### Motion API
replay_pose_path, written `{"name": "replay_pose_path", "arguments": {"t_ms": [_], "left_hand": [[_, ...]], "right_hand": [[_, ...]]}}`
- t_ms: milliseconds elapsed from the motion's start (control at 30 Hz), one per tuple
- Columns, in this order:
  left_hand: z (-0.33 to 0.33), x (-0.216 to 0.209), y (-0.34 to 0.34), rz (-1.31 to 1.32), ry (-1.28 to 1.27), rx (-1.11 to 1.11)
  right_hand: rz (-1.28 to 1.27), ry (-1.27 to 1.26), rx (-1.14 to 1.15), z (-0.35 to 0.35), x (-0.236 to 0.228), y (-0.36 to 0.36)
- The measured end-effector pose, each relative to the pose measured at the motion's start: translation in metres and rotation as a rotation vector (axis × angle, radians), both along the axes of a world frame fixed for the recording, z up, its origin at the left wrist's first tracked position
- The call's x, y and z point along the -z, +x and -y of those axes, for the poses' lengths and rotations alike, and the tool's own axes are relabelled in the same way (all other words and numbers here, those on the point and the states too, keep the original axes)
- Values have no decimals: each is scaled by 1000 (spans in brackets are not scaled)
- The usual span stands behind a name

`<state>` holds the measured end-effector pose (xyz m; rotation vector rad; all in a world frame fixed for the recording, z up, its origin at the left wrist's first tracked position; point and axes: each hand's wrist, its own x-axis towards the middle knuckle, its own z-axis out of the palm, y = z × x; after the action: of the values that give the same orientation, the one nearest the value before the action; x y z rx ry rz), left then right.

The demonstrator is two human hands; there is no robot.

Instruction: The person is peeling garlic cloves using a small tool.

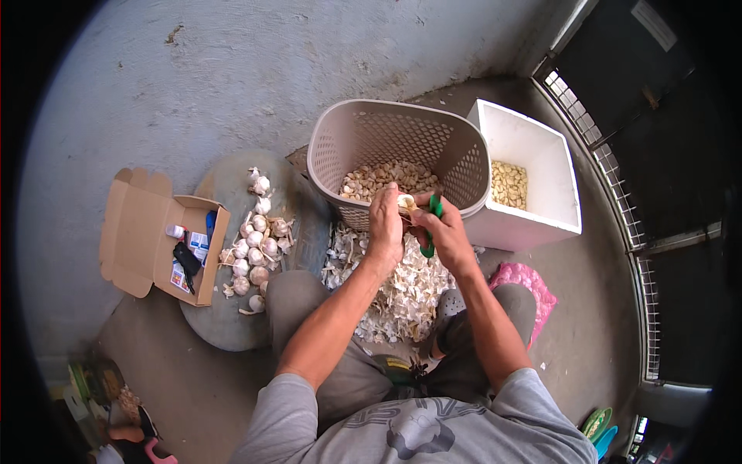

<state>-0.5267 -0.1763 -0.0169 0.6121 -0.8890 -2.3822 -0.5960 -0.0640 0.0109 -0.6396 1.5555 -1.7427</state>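
My left hand point(386, 226) is closed around a partly peeled piece of garlic point(406, 202), near the front rim of a taupe plastic basket point(398, 116). Closed on green-handled scissors point(436, 206), my right hand point(450, 235) meets the left one at the garlic. The scissors' blades are hidden by my fingers. Inside the basket lie many loose garlic cloves point(379, 182). Beneath my hands, a pile of papery garlic skins point(406, 298) spreads over the floor between my legs.
Whole garlic bulbs point(256, 241) lie on a round grey-green stool top point(212, 329) at my left, beside an open cardboard box point(127, 247) of small items. A white foam box point(529, 220) holding peeled cloves point(508, 184) stands right of the basket. A pink mesh bag point(543, 298) lies by my right knee.
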Motion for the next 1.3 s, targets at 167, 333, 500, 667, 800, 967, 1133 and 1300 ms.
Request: {"name": "replay_pose_path", "arguments": {"t_ms": [167,333,500,667,800,967,1133,1300], "left_hand": [[3,-17,3,-16,14,48],[3,-8,0,-12,-61,22],[6,-5,-2,17,-154,90],[7,-3,-2,52,-273,150],[1,-9,-4,30,-122,119],[3,-8,-2,-24,82,83],[10,-16,6,64,-203,143],[11,-9,9,181,-856,108]], "right_hand": [[208,-120,39,2,-3,-4],[27,20,116,1,-3,-5],[-493,159,126,0,-16,-4],[-584,184,77,-8,-28,-12],[-217,194,49,-7,-22,-15],[135,-70,62,-5,-6,-19],[163,-139,89,-5,-8,-17],[-100,25,86,-9,-14,-19]]}}
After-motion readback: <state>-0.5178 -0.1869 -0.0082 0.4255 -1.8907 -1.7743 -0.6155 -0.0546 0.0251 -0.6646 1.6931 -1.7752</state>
